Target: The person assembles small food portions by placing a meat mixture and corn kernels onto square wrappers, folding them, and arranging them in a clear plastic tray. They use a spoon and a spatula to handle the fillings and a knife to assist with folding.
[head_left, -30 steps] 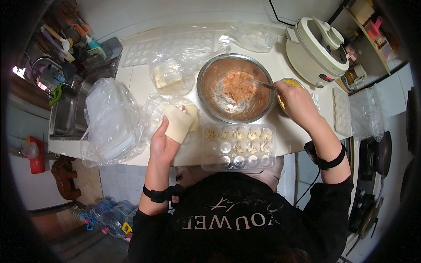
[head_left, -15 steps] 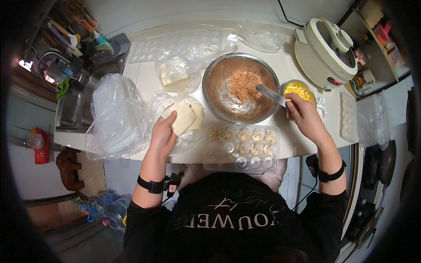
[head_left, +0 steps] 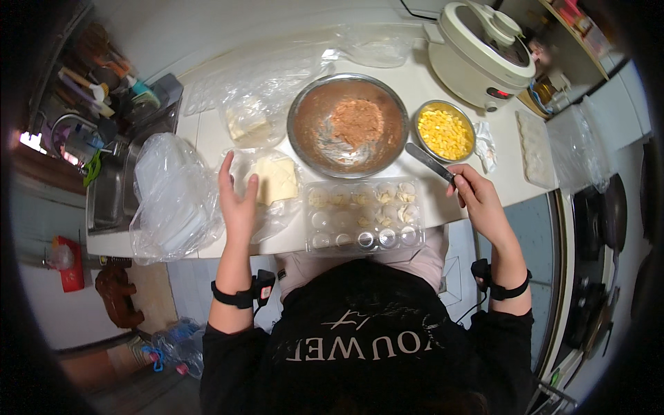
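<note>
My left hand (head_left: 237,203) lies flat with fingers apart on the counter, touching a clear bag with a stack of pale square wrappers (head_left: 274,178). My right hand (head_left: 478,197) grips the handle of a flat metal spatula (head_left: 429,162), its blade pointing toward the steel bowl (head_left: 304,142) that holds a mound of pinkish minced filling (head_left: 357,121). In front of me sits a clear plastic tray (head_left: 321,238) with several folded dumplings in its cups. A small bowl of yellow corn kernels (head_left: 443,133) stands right of the steel bowl.
A white electric cooker (head_left: 479,54) stands at the far right. Another bag of wrappers (head_left: 247,123) lies behind the first. A crumpled plastic bag over containers (head_left: 171,197) sits at the left beside a sink (head_left: 111,197). The counter edge runs just before my body.
My right hand drew the spatula out of the steel bowl and back toward the counter's near edge. My left hand let go of the wrapper it held and now rests flat.
</note>
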Motion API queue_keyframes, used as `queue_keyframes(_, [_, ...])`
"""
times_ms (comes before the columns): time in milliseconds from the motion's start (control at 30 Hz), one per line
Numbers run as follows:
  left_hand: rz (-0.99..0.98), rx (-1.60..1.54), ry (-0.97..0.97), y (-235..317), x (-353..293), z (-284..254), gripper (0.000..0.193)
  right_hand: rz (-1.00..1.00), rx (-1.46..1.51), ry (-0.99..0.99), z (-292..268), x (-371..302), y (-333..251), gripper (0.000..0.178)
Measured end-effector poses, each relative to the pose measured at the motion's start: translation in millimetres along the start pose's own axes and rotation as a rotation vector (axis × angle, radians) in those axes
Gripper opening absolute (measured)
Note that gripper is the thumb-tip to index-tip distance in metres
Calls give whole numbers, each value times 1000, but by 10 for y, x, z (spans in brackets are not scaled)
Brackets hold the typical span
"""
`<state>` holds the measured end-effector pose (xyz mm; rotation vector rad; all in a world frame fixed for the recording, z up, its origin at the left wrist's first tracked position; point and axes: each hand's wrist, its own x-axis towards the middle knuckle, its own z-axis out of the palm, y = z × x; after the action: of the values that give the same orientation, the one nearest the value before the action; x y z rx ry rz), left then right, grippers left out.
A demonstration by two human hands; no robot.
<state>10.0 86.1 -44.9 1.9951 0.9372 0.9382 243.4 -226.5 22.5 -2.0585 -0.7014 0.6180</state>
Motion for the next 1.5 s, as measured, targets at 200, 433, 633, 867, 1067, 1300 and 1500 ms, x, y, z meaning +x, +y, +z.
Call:
queue_keyframes(200, [33, 46, -89, -37, -235, -50, 23, -166, -382, 475, -18, -129, 451, 17])
queue_keyframes(433, [177, 210, 8, -219, -497, 14, 22, -330, -526, 582, 13, 38, 606, 17])
queue_keyframes(633, [249, 292, 89, -368, -568, 47, 23, -340, -384, 453, 85, 131, 594, 14])
queue_keyframes(867, [248, 339, 94, -421, -578, 54, 25, -208, -84, 164, 143, -37, 856, 14])
queue_keyframes(1067, [279, 383, 83, -425, -568, 70, 26, -121, 33, 33, 189, 76, 975, 16])
queue_keyframes(1300, [258, 423, 86, -434, -577, 71, 24, -254, -1, -61, 421, 242, 797, 14])
queue_keyframes(1500, [317, 504, 80, -393, -559, 69, 24, -369, -137, -13, 586, 367, 684, 25])
